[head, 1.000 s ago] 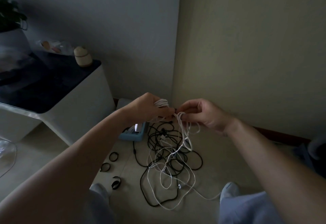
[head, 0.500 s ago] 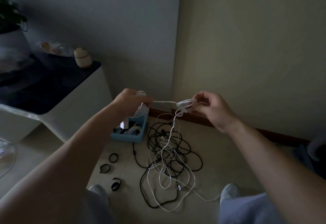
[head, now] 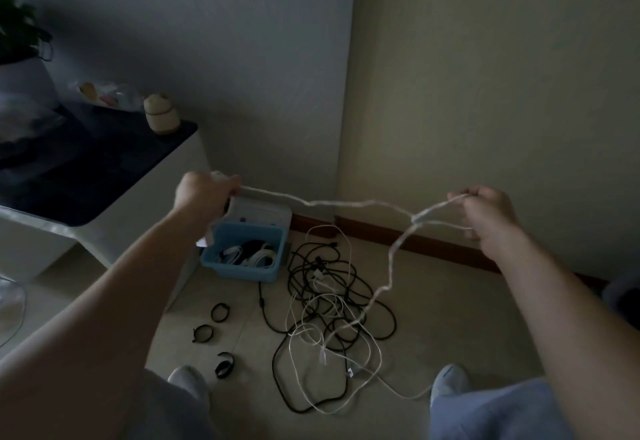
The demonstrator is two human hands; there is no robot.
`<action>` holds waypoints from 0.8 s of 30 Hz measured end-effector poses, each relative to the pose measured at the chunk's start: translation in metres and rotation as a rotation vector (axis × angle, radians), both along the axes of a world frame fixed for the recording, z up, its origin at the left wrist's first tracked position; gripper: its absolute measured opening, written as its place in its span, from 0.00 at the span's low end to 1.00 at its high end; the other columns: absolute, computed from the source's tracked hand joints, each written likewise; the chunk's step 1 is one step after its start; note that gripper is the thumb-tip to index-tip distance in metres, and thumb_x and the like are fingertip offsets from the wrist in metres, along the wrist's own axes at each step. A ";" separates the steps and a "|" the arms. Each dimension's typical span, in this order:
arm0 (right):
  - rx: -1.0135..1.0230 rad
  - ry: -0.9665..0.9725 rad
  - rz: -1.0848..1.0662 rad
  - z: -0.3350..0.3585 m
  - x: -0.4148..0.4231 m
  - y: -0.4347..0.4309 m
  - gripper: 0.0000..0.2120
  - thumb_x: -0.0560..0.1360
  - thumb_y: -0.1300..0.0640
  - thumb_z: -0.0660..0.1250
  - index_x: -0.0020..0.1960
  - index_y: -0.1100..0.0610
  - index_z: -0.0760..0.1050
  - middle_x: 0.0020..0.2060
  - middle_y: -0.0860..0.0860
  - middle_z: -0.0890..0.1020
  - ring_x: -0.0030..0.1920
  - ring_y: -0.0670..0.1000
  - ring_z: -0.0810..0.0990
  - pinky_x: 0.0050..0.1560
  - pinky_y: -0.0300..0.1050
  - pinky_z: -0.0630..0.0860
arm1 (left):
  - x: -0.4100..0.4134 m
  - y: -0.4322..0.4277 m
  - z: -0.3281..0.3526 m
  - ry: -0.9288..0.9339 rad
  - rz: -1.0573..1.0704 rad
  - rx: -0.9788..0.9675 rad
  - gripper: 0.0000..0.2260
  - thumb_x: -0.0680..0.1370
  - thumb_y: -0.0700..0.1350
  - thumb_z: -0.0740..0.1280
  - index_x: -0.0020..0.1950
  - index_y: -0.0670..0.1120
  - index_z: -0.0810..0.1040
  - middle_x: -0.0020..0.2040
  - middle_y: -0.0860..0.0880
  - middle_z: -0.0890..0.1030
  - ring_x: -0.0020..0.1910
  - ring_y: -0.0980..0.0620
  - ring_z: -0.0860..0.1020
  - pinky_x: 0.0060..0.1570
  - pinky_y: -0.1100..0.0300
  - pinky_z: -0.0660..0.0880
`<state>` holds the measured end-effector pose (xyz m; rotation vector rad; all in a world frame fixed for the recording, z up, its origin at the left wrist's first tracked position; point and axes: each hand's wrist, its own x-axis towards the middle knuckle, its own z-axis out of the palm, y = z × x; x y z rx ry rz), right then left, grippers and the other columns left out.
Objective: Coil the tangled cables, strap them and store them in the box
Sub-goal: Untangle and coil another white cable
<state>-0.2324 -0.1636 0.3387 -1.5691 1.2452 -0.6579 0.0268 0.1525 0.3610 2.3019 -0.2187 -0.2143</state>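
White cable [head: 346,203] is stretching between the left hand [head: 204,194], curling round one end, and the right hand [head: 485,214], pinching a loop, while a few coils [head: 258,255] are lying in the blue box [head: 239,274] and a big tangle [head: 332,304] is waiting on the floor.

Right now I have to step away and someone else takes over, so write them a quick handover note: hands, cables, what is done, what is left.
Left hand grips the white cable; right hand pinches a loop of it. The cable stretches between them and trails down into the tangle on the floor.
Blue box stands open by the wall, with coiled cables already inside.
Three black straps lie on the floor left of the tangle.
To do: free and coil the white cable, strap it, box it, then the rest of the tangle.
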 end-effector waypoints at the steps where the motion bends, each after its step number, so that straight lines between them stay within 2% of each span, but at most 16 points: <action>1: -0.028 0.073 0.028 -0.004 -0.002 -0.002 0.08 0.73 0.59 0.73 0.37 0.53 0.76 0.34 0.48 0.77 0.34 0.50 0.73 0.31 0.39 0.65 | -0.006 -0.008 -0.001 0.038 -0.039 -0.061 0.13 0.78 0.51 0.70 0.38 0.46 0.75 0.35 0.49 0.76 0.36 0.48 0.76 0.38 0.56 0.74; 4: -0.148 0.217 0.230 -0.010 0.008 0.014 0.11 0.71 0.66 0.69 0.38 0.51 0.78 0.36 0.47 0.79 0.36 0.47 0.75 0.33 0.38 0.66 | -0.035 -0.034 -0.004 0.136 -0.167 -0.209 0.12 0.77 0.50 0.72 0.37 0.46 0.79 0.34 0.49 0.78 0.31 0.53 0.74 0.31 0.62 0.70; 7: -0.243 0.303 0.468 -0.014 0.021 0.031 0.15 0.71 0.70 0.63 0.41 0.50 0.78 0.33 0.48 0.77 0.32 0.48 0.76 0.30 0.38 0.67 | -0.058 -0.054 -0.001 0.282 -0.238 -0.363 0.13 0.74 0.49 0.74 0.31 0.49 0.81 0.34 0.47 0.78 0.27 0.54 0.72 0.24 0.63 0.68; 9: -0.275 0.381 0.616 -0.016 0.028 0.041 0.17 0.71 0.71 0.63 0.43 0.48 0.77 0.34 0.48 0.77 0.33 0.47 0.76 0.30 0.38 0.69 | -0.070 -0.063 0.001 0.300 -0.309 -0.432 0.15 0.75 0.50 0.74 0.29 0.49 0.82 0.32 0.47 0.77 0.24 0.55 0.70 0.23 0.64 0.67; 11: -0.283 0.525 0.786 -0.016 0.035 0.053 0.18 0.70 0.67 0.69 0.53 0.47 0.78 0.45 0.50 0.79 0.44 0.51 0.78 0.43 0.40 0.74 | -0.077 -0.067 0.005 0.301 -0.368 -0.499 0.16 0.76 0.49 0.73 0.28 0.49 0.81 0.25 0.51 0.73 0.20 0.57 0.68 0.21 0.65 0.65; 13: -0.410 0.649 0.932 -0.012 0.042 0.064 0.29 0.68 0.61 0.72 0.68 0.50 0.74 0.58 0.53 0.77 0.59 0.57 0.77 0.57 0.45 0.75 | -0.081 -0.070 0.008 0.335 -0.409 -0.545 0.17 0.77 0.48 0.72 0.27 0.48 0.81 0.23 0.52 0.70 0.18 0.55 0.66 0.21 0.66 0.64; 14: -0.443 0.588 0.993 -0.007 0.045 0.073 0.30 0.66 0.59 0.71 0.69 0.52 0.74 0.58 0.53 0.76 0.61 0.58 0.76 0.58 0.47 0.74 | -0.083 -0.071 0.008 0.357 -0.434 -0.563 0.17 0.77 0.47 0.72 0.27 0.48 0.80 0.23 0.51 0.69 0.18 0.55 0.65 0.22 0.66 0.63; 15: -0.413 0.434 1.034 -0.003 0.048 0.081 0.27 0.65 0.58 0.69 0.64 0.54 0.76 0.55 0.53 0.77 0.60 0.58 0.78 0.55 0.47 0.75 | -0.085 -0.073 0.009 0.381 -0.462 -0.583 0.17 0.78 0.47 0.72 0.28 0.48 0.80 0.23 0.51 0.68 0.18 0.54 0.65 0.22 0.66 0.63; 17: -0.190 0.068 1.036 0.004 0.053 0.095 0.14 0.67 0.55 0.69 0.53 0.52 0.81 0.50 0.47 0.83 0.54 0.47 0.82 0.48 0.42 0.79 | -0.088 -0.074 0.011 0.419 -0.510 -0.607 0.17 0.79 0.47 0.70 0.30 0.46 0.80 0.22 0.51 0.68 0.18 0.54 0.65 0.21 0.66 0.63; 19: 0.006 -0.134 0.937 0.006 0.058 0.105 0.04 0.76 0.49 0.69 0.47 0.46 0.82 0.46 0.38 0.85 0.50 0.35 0.82 0.45 0.32 0.76 | -0.086 -0.074 0.013 0.455 -0.523 -0.641 0.17 0.80 0.48 0.69 0.32 0.45 0.78 0.22 0.52 0.67 0.18 0.55 0.64 0.21 0.66 0.63; 20: -0.037 -0.157 0.892 0.007 0.058 0.105 0.09 0.79 0.45 0.67 0.45 0.46 0.81 0.44 0.39 0.86 0.47 0.36 0.82 0.46 0.33 0.75 | -0.085 -0.072 0.014 0.472 -0.521 -0.648 0.17 0.80 0.49 0.69 0.32 0.46 0.78 0.22 0.52 0.66 0.18 0.54 0.64 0.21 0.66 0.63; 22: -0.209 -0.159 0.815 0.007 0.057 0.102 0.17 0.79 0.41 0.63 0.41 0.49 0.82 0.40 0.43 0.85 0.44 0.40 0.82 0.50 0.41 0.74 | -0.080 -0.068 0.016 0.437 -0.515 -0.599 0.18 0.80 0.52 0.69 0.32 0.47 0.78 0.23 0.52 0.67 0.20 0.54 0.64 0.21 0.64 0.64; 24: -0.209 -0.234 0.776 0.010 0.054 0.097 0.20 0.80 0.43 0.64 0.43 0.57 0.83 0.39 0.45 0.85 0.44 0.44 0.82 0.52 0.45 0.76 | -0.077 -0.062 0.017 0.349 -0.527 -0.474 0.18 0.79 0.55 0.69 0.33 0.47 0.79 0.23 0.51 0.69 0.20 0.53 0.66 0.22 0.64 0.66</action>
